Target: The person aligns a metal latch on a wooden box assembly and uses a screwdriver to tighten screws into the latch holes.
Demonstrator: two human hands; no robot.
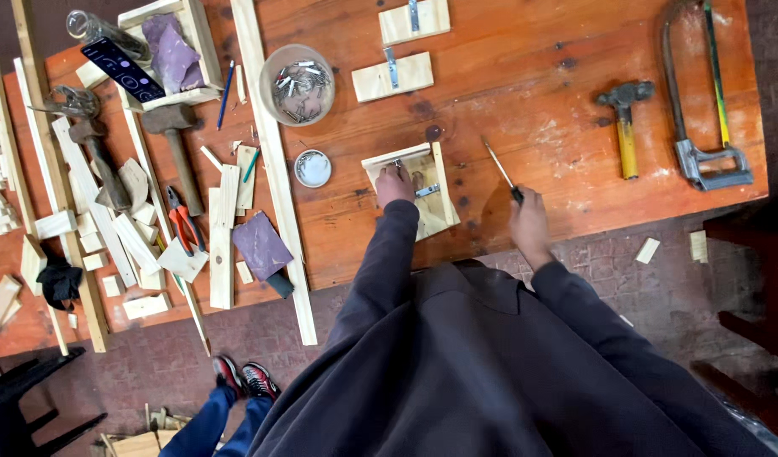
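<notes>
Two hands work mid-frame: the left hand (pixel 395 184) presses on a small wooden frame (pixel 414 199) on the orange table (pixel 524 76), the right hand (pixel 529 222) grips a screwdriver (pixel 501 170), and a round tub of screws (pixel 297 85) sits higher left.

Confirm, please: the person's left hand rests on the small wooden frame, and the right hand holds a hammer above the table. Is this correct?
Not quite. The left hand does rest on the small wooden frame, but the right hand holds a screwdriver, not a hammer. The hammer with the yellow handle lies untouched further to the right on the table. The head view shows this.
</notes>
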